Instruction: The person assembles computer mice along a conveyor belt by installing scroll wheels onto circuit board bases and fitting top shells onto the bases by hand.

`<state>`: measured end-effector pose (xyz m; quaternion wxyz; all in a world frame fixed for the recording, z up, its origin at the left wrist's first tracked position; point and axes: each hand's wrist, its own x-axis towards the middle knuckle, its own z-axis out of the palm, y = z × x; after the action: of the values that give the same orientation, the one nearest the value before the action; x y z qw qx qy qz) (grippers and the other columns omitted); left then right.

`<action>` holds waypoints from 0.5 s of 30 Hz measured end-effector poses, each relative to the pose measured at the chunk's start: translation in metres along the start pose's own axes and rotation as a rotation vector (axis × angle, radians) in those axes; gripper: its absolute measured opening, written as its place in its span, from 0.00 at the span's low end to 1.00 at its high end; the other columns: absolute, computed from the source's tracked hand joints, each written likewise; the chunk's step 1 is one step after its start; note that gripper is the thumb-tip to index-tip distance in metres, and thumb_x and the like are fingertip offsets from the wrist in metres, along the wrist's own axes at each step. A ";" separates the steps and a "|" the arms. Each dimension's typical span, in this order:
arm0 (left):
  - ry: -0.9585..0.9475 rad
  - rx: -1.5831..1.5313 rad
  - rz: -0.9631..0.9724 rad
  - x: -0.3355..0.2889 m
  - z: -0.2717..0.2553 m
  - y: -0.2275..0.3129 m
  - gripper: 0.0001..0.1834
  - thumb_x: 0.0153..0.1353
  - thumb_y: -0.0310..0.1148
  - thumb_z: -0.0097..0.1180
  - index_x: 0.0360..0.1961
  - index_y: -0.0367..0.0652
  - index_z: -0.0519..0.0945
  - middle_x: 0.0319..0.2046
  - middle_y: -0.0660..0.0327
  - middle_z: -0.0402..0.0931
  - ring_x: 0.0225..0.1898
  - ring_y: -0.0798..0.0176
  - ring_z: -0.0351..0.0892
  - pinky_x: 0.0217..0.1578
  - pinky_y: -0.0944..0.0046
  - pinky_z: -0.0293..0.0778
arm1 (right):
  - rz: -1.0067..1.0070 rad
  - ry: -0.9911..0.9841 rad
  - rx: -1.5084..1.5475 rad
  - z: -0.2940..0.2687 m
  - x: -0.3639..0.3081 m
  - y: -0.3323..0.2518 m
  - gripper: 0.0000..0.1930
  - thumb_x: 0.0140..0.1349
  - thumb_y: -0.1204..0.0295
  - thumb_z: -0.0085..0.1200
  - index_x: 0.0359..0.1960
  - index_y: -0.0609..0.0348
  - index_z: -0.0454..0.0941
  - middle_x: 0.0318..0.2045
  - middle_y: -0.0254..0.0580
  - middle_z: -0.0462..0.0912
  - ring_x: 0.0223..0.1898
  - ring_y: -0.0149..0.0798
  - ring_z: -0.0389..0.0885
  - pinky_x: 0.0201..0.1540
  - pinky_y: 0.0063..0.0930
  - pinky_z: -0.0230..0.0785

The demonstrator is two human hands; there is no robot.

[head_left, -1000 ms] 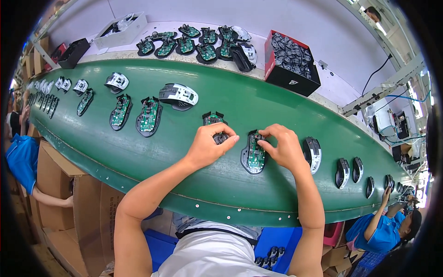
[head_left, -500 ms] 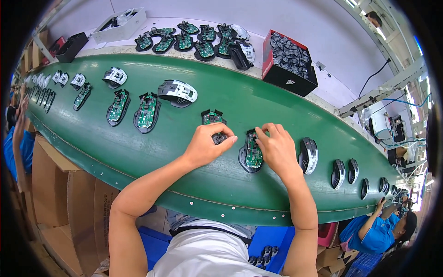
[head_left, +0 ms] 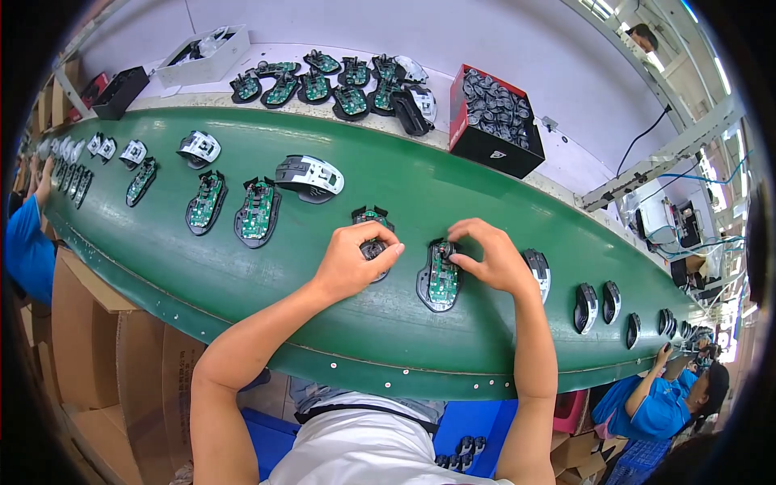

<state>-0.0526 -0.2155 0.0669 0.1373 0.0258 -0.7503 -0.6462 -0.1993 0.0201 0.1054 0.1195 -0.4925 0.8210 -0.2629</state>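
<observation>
Resting beside the right hand's (head_left: 495,259) parted thumb and forefinger is an open mouse (head_left: 442,284); the left hand (head_left: 347,260) is curling, grip unclear.

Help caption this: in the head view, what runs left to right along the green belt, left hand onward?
Bare left hand, green circuit board in black plastic base, bare right hand, partly hidden black-and-white mouse, more such mice.

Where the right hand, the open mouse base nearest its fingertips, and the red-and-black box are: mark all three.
Right hand (head_left: 496,260): head view, back of the hand.
Open mouse base (head_left: 443,283): head view, its green circuit board.
Red-and-black box (head_left: 512,161): head view, its black front wall.
</observation>
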 end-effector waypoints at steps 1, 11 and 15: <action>-0.003 0.007 0.011 0.001 0.001 0.000 0.07 0.61 0.29 0.64 0.32 0.35 0.81 0.28 0.64 0.78 0.23 0.76 0.75 0.22 0.73 0.70 | -0.005 0.001 0.070 0.001 0.001 0.005 0.21 0.58 0.71 0.64 0.54 0.60 0.77 0.52 0.48 0.80 0.54 0.51 0.78 0.59 0.40 0.70; -0.029 -0.114 -0.128 -0.005 0.011 -0.004 0.10 0.68 0.31 0.55 0.31 0.36 0.79 0.22 0.64 0.75 0.15 0.75 0.69 0.17 0.71 0.63 | -0.137 0.309 0.094 0.026 0.002 0.016 0.23 0.57 0.69 0.60 0.55 0.61 0.76 0.53 0.54 0.78 0.55 0.55 0.76 0.61 0.43 0.68; -0.037 -0.230 -0.180 -0.009 0.026 -0.003 0.10 0.73 0.35 0.50 0.39 0.39 0.73 0.21 0.64 0.73 0.13 0.74 0.70 0.10 0.74 0.59 | -0.274 0.350 0.210 0.031 -0.008 -0.022 0.21 0.56 0.71 0.63 0.52 0.58 0.77 0.51 0.50 0.79 0.52 0.53 0.79 0.56 0.41 0.72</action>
<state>-0.0504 -0.1888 0.0587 0.0672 0.0652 -0.6683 -0.7380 -0.1651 0.0089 0.0915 -0.0105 -0.5312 0.7228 -0.4419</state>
